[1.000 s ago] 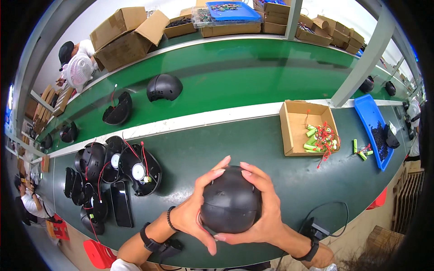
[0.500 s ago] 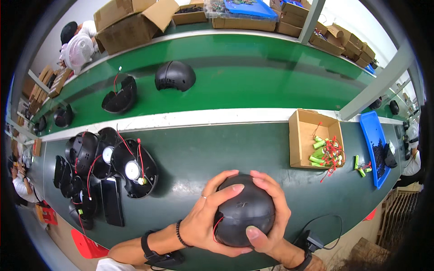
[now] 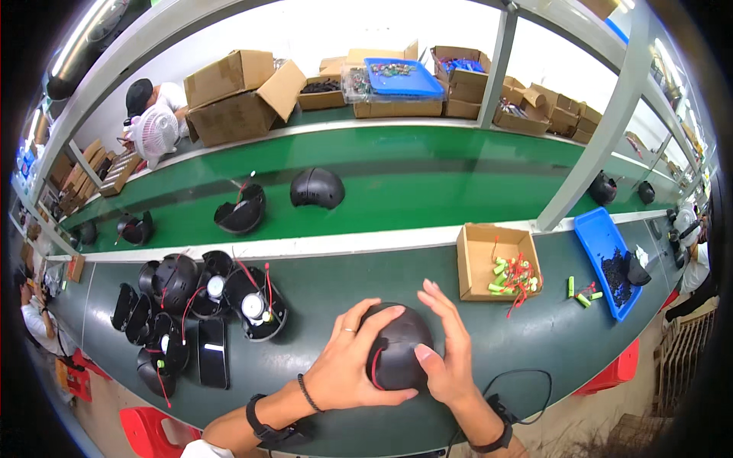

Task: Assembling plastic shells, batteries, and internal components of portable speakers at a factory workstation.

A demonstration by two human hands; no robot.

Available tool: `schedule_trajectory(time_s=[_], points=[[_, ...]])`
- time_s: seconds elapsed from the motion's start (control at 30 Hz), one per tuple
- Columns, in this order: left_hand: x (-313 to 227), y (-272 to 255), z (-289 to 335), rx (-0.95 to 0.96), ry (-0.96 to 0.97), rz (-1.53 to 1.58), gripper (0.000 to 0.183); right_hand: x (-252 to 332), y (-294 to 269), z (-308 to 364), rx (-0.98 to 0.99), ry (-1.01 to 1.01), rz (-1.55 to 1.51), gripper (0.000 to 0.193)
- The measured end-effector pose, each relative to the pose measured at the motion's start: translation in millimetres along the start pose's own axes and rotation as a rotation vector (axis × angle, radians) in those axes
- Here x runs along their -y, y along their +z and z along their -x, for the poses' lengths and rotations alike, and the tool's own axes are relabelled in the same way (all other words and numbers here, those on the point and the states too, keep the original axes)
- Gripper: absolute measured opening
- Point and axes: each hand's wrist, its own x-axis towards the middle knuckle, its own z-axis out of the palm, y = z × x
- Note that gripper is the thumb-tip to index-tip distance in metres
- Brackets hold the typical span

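A round black plastic shell (image 3: 405, 336) with a seam and a short red wire on its left side is in front of me at the bench's near side. My left hand (image 3: 347, 359) grips it from the left, fingers over the top and thumb low in front. On the other side my right hand (image 3: 452, 362) has its fingers stretched and apart, raised off the shell. Its thumb is at the shell's right side; whether it touches is hard to tell. Left of my hands lie several opened black shells (image 3: 177, 282) with red wires and white round parts, beside a black phone (image 3: 213, 353).
A cardboard box (image 3: 472, 263) of green cells with red wires stands right of my hands, loose cells (image 3: 584, 294) beyond it. A blue tray (image 3: 592, 225) holds small black parts. A black cable (image 3: 534, 372) lies near the edge. Black half-shells (image 3: 317, 188) sit on the green belt (image 3: 427, 164).
My right hand's fingers have come off the shell and straightened, while my left hand keeps its grip. The view has tilted up, showing more of the far side.
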Motion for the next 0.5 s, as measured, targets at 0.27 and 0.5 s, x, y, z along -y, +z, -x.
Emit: schedule_trajectory(time_s=[0.27, 0.5], points=[[-9.2, 10.9, 8.4, -0.043, -0.014, -0.118, 0.139, 20.3, 16.4, -5.7, 0.05, -0.209, 0.315, 0.069], [-5.0, 11.7, 4.9, 0.003, -0.016, -0.145, 0.138, 15.4, 15.7, -5.4, 0.031, -0.151, 0.306, 0.065]])
